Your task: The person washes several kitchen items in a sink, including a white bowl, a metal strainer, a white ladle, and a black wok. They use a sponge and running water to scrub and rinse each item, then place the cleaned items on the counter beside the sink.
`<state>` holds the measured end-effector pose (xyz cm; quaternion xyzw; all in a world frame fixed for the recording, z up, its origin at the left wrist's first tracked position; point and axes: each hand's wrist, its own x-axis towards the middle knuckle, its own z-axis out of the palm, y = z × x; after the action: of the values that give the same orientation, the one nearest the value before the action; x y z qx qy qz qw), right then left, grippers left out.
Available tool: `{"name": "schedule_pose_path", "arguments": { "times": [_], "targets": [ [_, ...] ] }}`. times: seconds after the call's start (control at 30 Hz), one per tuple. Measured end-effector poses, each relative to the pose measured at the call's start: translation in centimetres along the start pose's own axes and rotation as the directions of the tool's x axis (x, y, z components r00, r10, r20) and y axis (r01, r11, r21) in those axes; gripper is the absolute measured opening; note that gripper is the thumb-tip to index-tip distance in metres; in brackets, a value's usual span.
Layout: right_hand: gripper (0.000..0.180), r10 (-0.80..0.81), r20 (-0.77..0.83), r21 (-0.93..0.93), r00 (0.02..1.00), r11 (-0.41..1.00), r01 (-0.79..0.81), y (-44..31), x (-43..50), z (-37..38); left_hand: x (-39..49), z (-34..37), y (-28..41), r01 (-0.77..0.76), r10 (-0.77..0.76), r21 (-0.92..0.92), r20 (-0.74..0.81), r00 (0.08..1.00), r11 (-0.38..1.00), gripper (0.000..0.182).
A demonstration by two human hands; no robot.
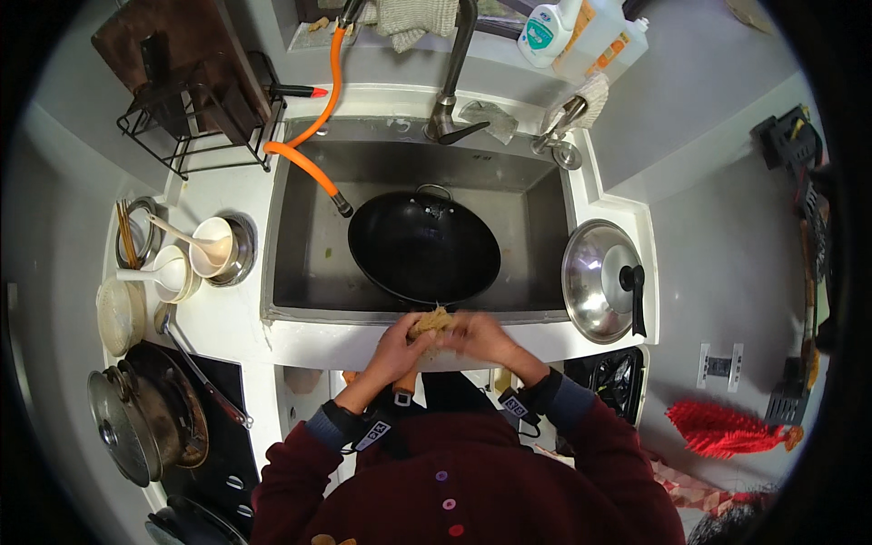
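A tan fibrous scrubber (429, 323), which looks like loofah, is held in my left hand (395, 348) above the sink's front edge. Against its right side are the fingers of my right hand (485, 340), blurred, so their grip on it is unclear. Just beyond both hands, a black wok (424, 248) rests tilted in the stainless steel sink (310, 252), its metal loop on the far side. Below my hands shows an orange-brown handle (405, 387) with a metal end; my hands hide where it leads.
An orange hose (305, 163) hangs into the sink near the dark faucet (446, 116). On the right lies a steel lid (599, 281). Bowls (211, 246) and a ladle (204, 371) are at left, by a cooktop with pots (129, 429). A knife rack (197, 146) stands back left.
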<state>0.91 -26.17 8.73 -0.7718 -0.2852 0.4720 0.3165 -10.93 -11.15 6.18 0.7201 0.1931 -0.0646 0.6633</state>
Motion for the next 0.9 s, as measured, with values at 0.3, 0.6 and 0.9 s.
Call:
{"name": "schedule_pose_path", "arguments": {
  "times": [0.3, 0.6, 0.9],
  "targets": [
    [0.044, -0.394, 0.062, 0.108, 0.917, 0.916, 0.386, 0.2, 3.5, 0.1, -0.4, 1.1, -2.0, 0.005, 0.039, 0.182, -0.241, 0.970, 0.983, 0.034],
    [0.042, -0.186, -0.298, -0.375, 0.936, 0.925, 0.065, 9.2, 17.1, -12.1, -2.3, -1.3, -1.0, 0.726, -0.630, -0.599, 0.429, 0.647, 0.338, 0.039],
    [0.026, -0.118, 0.021, -0.682, 0.993, 0.725, 0.100, 18.6, 27.8, -4.9, -1.7, -1.2, 0.7, 0.688, -0.616, -0.723, 0.516, 0.595, 0.058, 0.032]
  ]
}}
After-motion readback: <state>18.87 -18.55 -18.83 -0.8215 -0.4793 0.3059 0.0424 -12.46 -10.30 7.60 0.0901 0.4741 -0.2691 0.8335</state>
